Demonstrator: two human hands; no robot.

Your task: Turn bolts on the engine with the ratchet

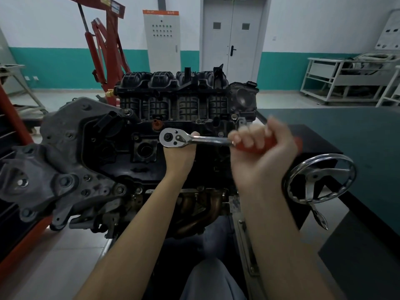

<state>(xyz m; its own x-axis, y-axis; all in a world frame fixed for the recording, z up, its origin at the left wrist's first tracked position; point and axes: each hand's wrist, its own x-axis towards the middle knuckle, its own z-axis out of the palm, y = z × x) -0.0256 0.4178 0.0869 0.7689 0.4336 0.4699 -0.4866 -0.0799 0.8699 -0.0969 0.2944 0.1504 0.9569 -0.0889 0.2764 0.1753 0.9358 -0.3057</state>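
Observation:
A car engine point(121, 148) sits on a stand in front of me, its black valve cover facing up. A chrome ratchet wrench point(194, 140) with a red handle lies across the cover, its round head at the left. My right hand point(262, 148) grips the red handle, blurred by motion. My left hand point(179, 154) is under the ratchet head, fingers wrapped around whatever hangs below it; only a fingertip shows above the shaft. The socket or extension beneath the head is hidden by the hand.
A black ribbed intake manifold point(173, 87) rises behind the cover. A chrome handwheel point(320, 178) with a crank sits at the right by a dark green bench point(346, 126). A red engine hoist point(101, 46) stands back left, white racks point(346, 81) back right.

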